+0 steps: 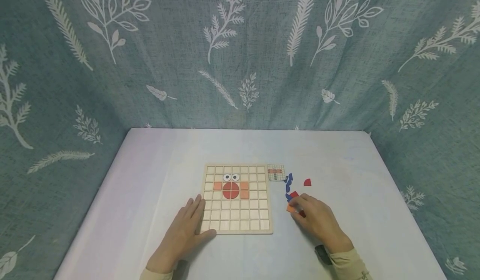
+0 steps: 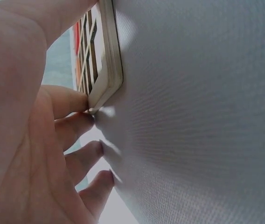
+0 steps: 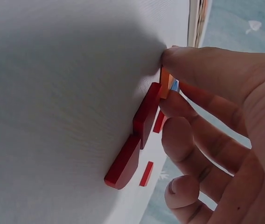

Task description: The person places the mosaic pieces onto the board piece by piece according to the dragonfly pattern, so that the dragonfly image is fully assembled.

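A wooden grid board [image 1: 240,226] lies on the table, bearing two eye pieces, a red circle [image 1: 230,190] made of quarter pieces and 3 orange square tiles. My left hand [image 1: 181,234] rests at the board's lower left corner, fingers fairly straight along its left edge and thumb at its front edge. In the left wrist view, fingertips touch the rim [image 2: 109,79]. Right of the board, my right hand [image 1: 318,221] pinches an orange square tile [image 3: 165,83] between thumb and fingers, low over the table. Red pieces [image 3: 146,112] lie close beside those fingers.
A small pattern card [image 1: 276,173] lies against the board's upper right side. Several blue pieces [image 1: 288,184] are scattered below it, and a red quarter piece [image 1: 307,182] sits farther right. Patterned curtain cloth [image 1: 240,63] surrounds the white table [image 1: 150,167] at the back and sides.
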{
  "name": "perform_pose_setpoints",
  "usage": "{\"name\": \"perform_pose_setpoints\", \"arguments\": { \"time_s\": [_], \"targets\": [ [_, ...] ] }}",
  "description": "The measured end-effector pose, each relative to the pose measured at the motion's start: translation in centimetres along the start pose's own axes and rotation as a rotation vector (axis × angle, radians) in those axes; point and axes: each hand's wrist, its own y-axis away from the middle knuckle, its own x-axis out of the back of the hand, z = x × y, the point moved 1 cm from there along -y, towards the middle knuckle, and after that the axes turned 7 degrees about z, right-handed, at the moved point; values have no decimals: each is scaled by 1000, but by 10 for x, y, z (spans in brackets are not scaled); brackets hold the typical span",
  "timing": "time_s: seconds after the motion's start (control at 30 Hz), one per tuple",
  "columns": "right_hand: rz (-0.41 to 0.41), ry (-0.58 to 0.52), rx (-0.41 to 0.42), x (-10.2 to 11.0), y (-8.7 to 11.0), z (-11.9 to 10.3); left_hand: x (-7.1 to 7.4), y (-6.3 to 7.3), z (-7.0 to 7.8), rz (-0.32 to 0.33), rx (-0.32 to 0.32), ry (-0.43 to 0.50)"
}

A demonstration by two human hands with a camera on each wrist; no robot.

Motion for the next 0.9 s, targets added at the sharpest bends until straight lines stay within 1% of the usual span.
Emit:
{"name": "perform_pose_setpoints", "arguments": {
  "time_s": [0.1,0.37,0.63,0.9],
  "targets": [
    [27,0,24,0,0,0,-1,0,-1,5,-1,2],
    [51,-42,26,4,-2,2,-2,1,-1,20,-12,2],
    [123,-93,69,11,-6,2,-2,2,0,28,-13,-6],
    [130,-113,74,14,-9,2,-3,1,-1,21,-19,-11]
  ]
}}
